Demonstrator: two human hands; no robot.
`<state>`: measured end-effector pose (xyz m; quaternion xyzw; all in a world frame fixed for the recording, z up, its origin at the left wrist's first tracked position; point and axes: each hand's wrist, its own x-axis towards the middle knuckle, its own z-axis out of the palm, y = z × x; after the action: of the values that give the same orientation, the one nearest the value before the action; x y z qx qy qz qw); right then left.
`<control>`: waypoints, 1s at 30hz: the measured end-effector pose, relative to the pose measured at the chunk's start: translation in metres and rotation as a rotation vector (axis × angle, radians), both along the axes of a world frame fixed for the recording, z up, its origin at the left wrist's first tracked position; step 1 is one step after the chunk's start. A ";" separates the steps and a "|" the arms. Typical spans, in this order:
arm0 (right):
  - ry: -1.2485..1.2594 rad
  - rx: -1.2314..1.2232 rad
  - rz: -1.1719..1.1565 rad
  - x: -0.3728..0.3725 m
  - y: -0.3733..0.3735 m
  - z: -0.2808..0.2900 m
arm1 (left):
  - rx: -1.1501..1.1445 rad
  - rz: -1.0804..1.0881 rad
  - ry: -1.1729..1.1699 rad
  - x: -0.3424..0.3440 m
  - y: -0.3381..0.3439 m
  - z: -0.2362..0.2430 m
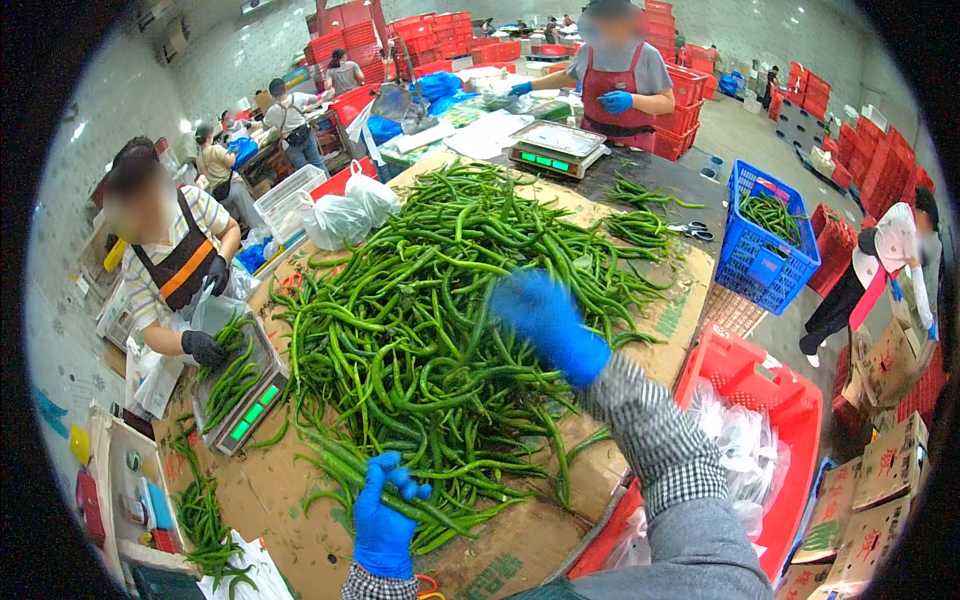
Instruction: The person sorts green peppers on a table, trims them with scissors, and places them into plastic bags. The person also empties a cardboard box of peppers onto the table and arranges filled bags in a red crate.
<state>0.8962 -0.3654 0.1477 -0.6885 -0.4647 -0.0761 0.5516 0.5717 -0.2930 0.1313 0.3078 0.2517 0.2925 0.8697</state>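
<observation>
A big heap of long green chili peppers (440,290) covers the cardboard-lined table (250,500) in front of me. My left hand (385,530), in a blue glove, is closed around a small bunch of long peppers (345,462) at the near edge of the heap. Over the heap's right side is my right hand (545,320), also blue-gloved. Motion smears its fingers, so I cannot make out whether anything is in them.
At left, a co-worker in dark gloves handles peppers on a scale (235,400). Another scale (560,142) stands at the far edge, before a person in a red apron. Scissors (692,231) lie right, near a blue crate (765,262). A red crate (790,400) holds bagged goods.
</observation>
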 end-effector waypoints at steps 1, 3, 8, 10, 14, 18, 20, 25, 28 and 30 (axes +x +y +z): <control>0.083 0.170 -0.086 0.038 0.014 0.003 | 0.093 -0.012 0.001 -0.019 0.008 -0.008; 0.237 0.226 -0.407 0.099 0.000 0.005 | 0.231 -0.083 -0.003 -0.023 0.009 -0.014; 0.232 -0.515 -0.546 0.144 -0.023 -0.026 | 0.046 -0.077 -0.061 -0.050 0.005 -0.025; 0.256 -0.629 -0.455 0.133 -0.024 -0.037 | 0.045 -0.044 0.008 -0.061 0.005 -0.029; 0.464 -0.329 -0.314 0.130 -0.044 -0.050 | 0.018 -0.068 0.044 -0.059 0.000 -0.031; 0.579 0.047 -0.226 0.095 -0.077 -0.020 | 0.012 -0.100 0.032 -0.056 -0.003 -0.030; 0.735 0.080 -0.100 0.049 -0.087 0.001 | -0.004 -0.065 0.044 -0.050 -0.007 -0.021; 0.324 -0.220 0.431 -0.095 -0.096 -0.006 | -0.039 -0.161 -0.048 0.011 -0.027 -0.005; 0.044 -0.591 0.768 -0.142 -0.098 -0.003 | -0.120 -0.248 -0.116 0.026 -0.040 -0.012; 0.018 -0.339 0.529 -0.112 -0.092 -0.018 | -0.163 -0.260 -0.079 0.018 -0.037 -0.020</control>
<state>0.7841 -0.4575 0.1300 -0.6263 -0.6290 0.1547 0.4338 0.5896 -0.3300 0.1114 0.2547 0.1982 0.1679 0.9315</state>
